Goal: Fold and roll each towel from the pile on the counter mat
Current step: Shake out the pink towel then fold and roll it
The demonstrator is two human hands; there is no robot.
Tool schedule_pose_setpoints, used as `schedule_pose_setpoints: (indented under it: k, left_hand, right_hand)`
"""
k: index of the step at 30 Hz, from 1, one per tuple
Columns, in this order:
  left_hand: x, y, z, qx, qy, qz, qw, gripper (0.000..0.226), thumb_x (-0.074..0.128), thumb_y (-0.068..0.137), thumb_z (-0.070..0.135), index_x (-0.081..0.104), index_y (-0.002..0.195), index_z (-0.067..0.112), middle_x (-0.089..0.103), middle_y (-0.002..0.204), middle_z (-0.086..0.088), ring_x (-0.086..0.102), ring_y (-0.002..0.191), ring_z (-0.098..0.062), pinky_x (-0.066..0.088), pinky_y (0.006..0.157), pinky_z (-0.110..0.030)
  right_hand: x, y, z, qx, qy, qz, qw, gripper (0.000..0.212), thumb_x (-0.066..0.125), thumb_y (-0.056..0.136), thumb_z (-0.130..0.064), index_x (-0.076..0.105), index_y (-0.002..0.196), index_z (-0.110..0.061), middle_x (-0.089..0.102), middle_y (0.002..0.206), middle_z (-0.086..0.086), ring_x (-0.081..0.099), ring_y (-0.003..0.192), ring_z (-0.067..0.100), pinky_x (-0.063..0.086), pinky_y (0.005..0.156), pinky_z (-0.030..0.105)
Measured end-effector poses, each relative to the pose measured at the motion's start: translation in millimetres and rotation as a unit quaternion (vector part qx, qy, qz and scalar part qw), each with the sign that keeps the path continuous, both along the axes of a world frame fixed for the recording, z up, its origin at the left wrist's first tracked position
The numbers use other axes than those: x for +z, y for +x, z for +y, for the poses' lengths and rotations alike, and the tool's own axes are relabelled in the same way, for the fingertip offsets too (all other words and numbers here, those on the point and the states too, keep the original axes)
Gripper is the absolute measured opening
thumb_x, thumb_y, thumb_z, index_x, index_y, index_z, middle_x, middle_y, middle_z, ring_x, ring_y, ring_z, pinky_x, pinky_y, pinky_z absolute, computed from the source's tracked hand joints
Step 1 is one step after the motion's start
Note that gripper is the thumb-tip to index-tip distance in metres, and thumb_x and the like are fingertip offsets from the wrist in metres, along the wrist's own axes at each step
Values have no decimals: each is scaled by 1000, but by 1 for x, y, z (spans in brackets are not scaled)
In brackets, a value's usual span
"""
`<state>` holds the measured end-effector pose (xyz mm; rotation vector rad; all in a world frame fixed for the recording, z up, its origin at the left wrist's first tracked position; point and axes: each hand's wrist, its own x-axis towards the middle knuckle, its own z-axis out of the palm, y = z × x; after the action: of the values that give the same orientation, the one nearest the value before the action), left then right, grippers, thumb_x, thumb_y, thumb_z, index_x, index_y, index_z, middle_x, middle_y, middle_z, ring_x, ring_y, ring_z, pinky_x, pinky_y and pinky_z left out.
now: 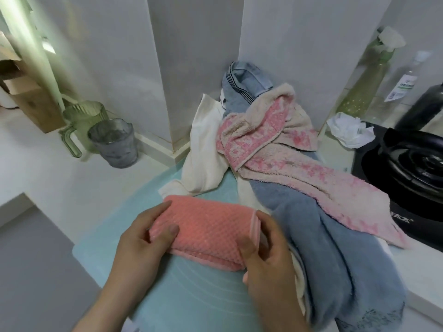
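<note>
Both hands work the coral towel (pixel 203 230) on the teal counter mat (pixel 191 295), left hand (pixel 143 238) and right hand (pixel 263 250) pinching its ends mid-fold, rolling likely next and needing an even, tight tuck, while the pile (pixel 287 164) crowds the right edge beside the stove (pixel 412 168).

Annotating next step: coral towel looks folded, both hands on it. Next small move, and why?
Likely start rolling: turn the right end of the coral towel over toward the left. It lies as a folded rectangle on the teal mat, not yet rolled. The right hand pinches its stacked hems and the left hand holds the other end.
</note>
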<state>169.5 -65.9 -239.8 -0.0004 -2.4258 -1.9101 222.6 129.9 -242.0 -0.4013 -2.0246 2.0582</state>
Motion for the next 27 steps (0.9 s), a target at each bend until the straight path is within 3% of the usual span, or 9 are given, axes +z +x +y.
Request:
schedule_pose_setpoints:
  k: [4, 7, 9, 11, 13, 15, 20, 25, 27]
  left_hand:
    - [16, 1, -4, -20, -2, -76, 997, 44, 63, 74, 45, 62, 118, 52, 61, 123, 27, 54, 115, 8, 39, 99, -26]
    - [42, -3, -6, -38, 35, -136, 989, 44, 64, 72, 35, 66, 114, 47, 64, 120, 26, 56, 113, 7, 42, 103, -32]
    - [62, -4, -7, -44, 88, -168, 981, 47, 70, 66, 33, 70, 112, 42, 66, 121, 18, 59, 116, -4, 47, 99, -36]
    - [81, -3, -8, -57, 138, -180, 972, 59, 73, 58, 35, 69, 117, 35, 66, 125, 10, 60, 118, -14, 49, 98, -42]
    - [103, -1, -1, -79, 155, -174, 969, 64, 71, 54, 35, 69, 118, 34, 65, 127, 7, 60, 119, -17, 49, 97, -44]
    - [129, 0, 12, -109, 144, -158, 971, 65, 69, 53, 38, 67, 118, 40, 64, 128, 9, 61, 115, -16, 50, 93, -41]
    - [185, 3, 67, -201, 130, -116, 964, 61, 71, 52, 43, 68, 112, 47, 65, 124, 13, 64, 108, -9, 51, 92, -36]
    - [231, 15, 144, -281, 117, -75, 950, 59, 74, 54, 45, 67, 112, 48, 64, 127, 16, 59, 119, -13, 46, 101, -44]
    - [243, 27, 179, -316, 111, -48, 941, 56, 76, 57, 42, 67, 112, 48, 64, 124, 19, 58, 118, -4, 47, 100, -35]
  right_hand:
    - [19, -2, -1, 10, 10, -86, 996, 40, 65, 84, -36, 52, 120, -47, 56, 127, -25, 53, 114, -11, 46, 100, 21]
    - [45, -6, 3, 36, -23, -129, 991, 45, 62, 92, -12, 53, 113, -50, 57, 123, -25, 55, 112, -8, 48, 98, 24]
    - [66, -5, 8, 40, -37, -144, 988, 50, 60, 90, -6, 55, 113, -50, 60, 119, -25, 59, 105, -8, 52, 93, 25]
    - [89, 1, 14, 39, -43, -144, 988, 44, 65, 88, -13, 58, 114, -48, 63, 117, -24, 61, 106, -6, 54, 90, 25]
    - [114, 12, 25, 37, -49, -133, 989, 43, 73, 82, -28, 60, 118, -48, 66, 119, -20, 62, 112, 5, 54, 94, 36]
    - [137, 25, 39, 18, -48, -113, 992, 50, 73, 82, -25, 58, 125, -44, 69, 113, -19, 62, 112, 16, 53, 94, 46]
    - [187, 64, 87, -68, -58, -49, 995, 52, 68, 86, -2, 55, 123, -36, 68, 117, -20, 64, 110, 6, 54, 86, 20]
    - [230, 117, 141, -152, -103, -13, 983, 53, 59, 88, 6, 57, 121, -35, 68, 113, -23, 70, 99, 14, 57, 70, 26]
    - [243, 141, 164, -186, -103, 6, 977, 50, 61, 87, 3, 58, 121, -34, 69, 111, -21, 71, 97, 15, 57, 69, 27]
